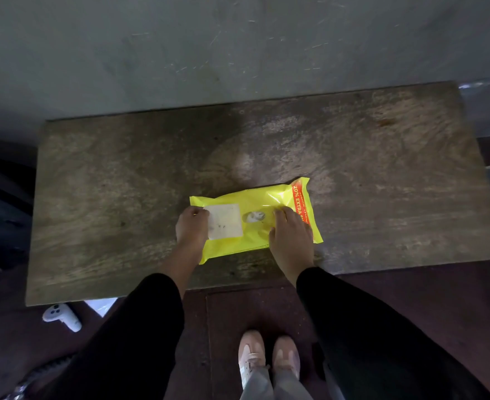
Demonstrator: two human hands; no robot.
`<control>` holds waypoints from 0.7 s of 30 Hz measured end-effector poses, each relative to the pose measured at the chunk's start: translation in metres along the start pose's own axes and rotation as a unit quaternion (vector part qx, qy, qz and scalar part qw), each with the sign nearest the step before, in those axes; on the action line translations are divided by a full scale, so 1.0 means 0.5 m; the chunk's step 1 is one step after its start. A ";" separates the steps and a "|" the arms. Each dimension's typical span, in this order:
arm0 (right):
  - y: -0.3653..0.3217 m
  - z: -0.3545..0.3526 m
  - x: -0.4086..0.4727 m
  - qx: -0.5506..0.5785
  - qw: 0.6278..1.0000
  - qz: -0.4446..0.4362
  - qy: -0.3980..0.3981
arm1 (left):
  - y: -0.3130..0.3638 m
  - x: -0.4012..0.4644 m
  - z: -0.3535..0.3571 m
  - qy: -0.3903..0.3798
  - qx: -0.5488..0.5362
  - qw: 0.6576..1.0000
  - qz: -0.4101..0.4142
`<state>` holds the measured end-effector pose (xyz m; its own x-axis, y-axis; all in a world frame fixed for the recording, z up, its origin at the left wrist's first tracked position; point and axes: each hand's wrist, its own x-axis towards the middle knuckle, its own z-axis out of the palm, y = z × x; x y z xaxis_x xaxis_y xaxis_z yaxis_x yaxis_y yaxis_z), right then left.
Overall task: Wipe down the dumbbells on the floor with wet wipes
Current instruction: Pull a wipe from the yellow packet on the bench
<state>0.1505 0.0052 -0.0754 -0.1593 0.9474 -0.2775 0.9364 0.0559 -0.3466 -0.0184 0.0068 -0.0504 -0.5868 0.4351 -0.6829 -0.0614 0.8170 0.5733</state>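
Setting: a worn wooden table (122,174) is filling the middle of the head view, standing against a grey wall (180,39) along the top of the frame, with dark reddish flooring (411,298) below it.

Pack: a yellow wet-wipe pack (266,206) is lying flat on the table just below the centre of the frame, an orange printed band running down its right end.

Flap: a pale square sticker flap (225,221) is lying peeled back to the left, exposing a small oval opening (255,216) in which a tuft of white wipe is showing.

Left hand: the left hand (191,229) is sitting at the pack's left end, fingertips pinching the flap's left edge.

Right hand: the right hand (291,235) is pressing down on the pack's right half, fingers lying fairly straight, clamped on nothing.

Step in hand: judged to be opening the pack to draw a wipe. Holding the flap well clear and pressing the pack flat should let one sheet be pulled upward without dragging several out.

Dumbbells: none is showing in this view.

Other items: a white handheld controller (61,316) is lying on the floor at lower left; pink shoes (268,356) are standing at the bottom centre.
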 end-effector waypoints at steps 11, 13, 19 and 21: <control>-0.080 -0.036 0.037 -0.055 0.998 -0.025 -0.004 | 0.003 -0.003 0.008 -0.033 -0.027 0.999 0.023; -0.082 -0.035 0.037 -0.086 0.996 -0.021 -0.004 | 0.001 -0.002 0.011 -0.040 -0.028 0.998 0.025; -0.068 -0.030 0.043 0.182 0.981 0.065 0.017 | 0.006 -0.011 0.012 -0.046 -0.037 0.998 0.025; -0.069 -0.037 0.033 0.265 0.960 0.074 0.042 | 0.008 -0.017 0.013 -0.050 -0.042 0.998 0.023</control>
<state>0.1215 0.0245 -0.0517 0.0099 0.9559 -0.2935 0.6518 -0.2288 -0.7231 -0.0083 0.0090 -0.0453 -0.5070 0.5098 -0.6950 -0.1063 0.7632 0.6374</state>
